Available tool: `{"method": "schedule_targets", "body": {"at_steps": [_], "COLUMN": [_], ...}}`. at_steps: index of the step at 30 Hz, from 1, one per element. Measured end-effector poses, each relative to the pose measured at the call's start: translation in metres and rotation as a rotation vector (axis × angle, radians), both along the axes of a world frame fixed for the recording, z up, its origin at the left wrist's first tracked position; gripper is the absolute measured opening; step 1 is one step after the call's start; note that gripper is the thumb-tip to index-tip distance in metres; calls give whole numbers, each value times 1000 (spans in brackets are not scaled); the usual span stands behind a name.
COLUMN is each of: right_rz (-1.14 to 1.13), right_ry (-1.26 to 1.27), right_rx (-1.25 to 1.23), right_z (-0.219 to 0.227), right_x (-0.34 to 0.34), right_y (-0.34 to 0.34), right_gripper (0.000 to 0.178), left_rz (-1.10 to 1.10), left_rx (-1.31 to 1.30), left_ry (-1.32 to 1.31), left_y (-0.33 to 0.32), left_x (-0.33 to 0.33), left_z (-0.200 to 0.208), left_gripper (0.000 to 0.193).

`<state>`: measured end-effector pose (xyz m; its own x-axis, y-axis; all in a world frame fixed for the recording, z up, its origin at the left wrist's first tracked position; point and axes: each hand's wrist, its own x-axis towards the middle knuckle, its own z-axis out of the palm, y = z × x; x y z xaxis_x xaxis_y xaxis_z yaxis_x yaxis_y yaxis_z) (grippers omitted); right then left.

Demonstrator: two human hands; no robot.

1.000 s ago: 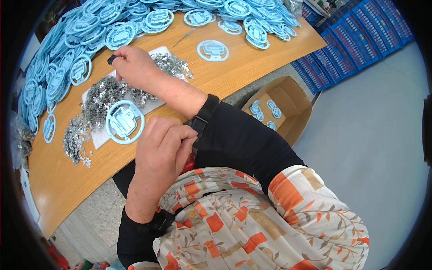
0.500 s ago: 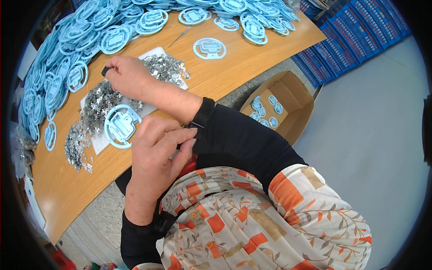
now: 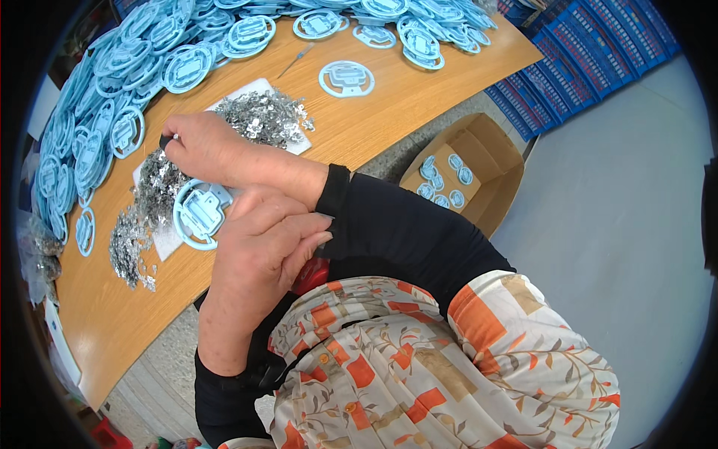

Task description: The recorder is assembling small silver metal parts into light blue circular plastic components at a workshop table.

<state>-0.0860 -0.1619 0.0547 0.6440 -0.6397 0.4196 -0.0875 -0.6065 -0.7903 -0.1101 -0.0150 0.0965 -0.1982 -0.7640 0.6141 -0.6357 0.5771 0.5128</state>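
My left hand pinches the cuff of the black sleeve on my right forearm between thumb and fingers. Stretched across to the left, my right hand has its fingers curled over a heap of small shiny metal pieces; a black band shows on one finger. What those fingers hold, if anything, is hidden. Under my right wrist lies a light-blue plastic steering-wheel-shaped part, partly covered by my hands. The metal pieces rest on a white sheet and spill onto the wooden table.
Many similar blue parts are piled along the table's far and left side. A single one lies apart, near a thin pointed tool. Right of the table stand a cardboard box with blue parts and stacked blue printed packs.
My right hand has moved slightly left and nearer to me, bringing its forearm lower over the blue part. The left hand keeps its pinch at the sleeve.
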Motion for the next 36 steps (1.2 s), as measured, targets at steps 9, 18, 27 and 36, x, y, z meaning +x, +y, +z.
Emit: {"method": "schedule_targets", "body": {"at_steps": [9, 18, 27, 36], "right_rz": [90, 67, 31, -2], "right_ry": [199, 176, 105, -146], "right_rx": [-106, -70, -81, 95], "right_z": [0, 7, 15, 25], "right_x": [-1, -1, -6, -11], "right_y": [18, 8, 1, -3], "right_gripper": [28, 27, 30, 26], "left_rz": [106, 165, 461, 215], "left_rx": [26, -6, 55, 254], "left_ry": [63, 1, 36, 476], "left_y": [-2, -1, -3, 1], "left_x": [-3, -7, -14, -6], "left_z": [0, -6, 1, -9], "left_gripper": [22, 23, 47, 28]}}
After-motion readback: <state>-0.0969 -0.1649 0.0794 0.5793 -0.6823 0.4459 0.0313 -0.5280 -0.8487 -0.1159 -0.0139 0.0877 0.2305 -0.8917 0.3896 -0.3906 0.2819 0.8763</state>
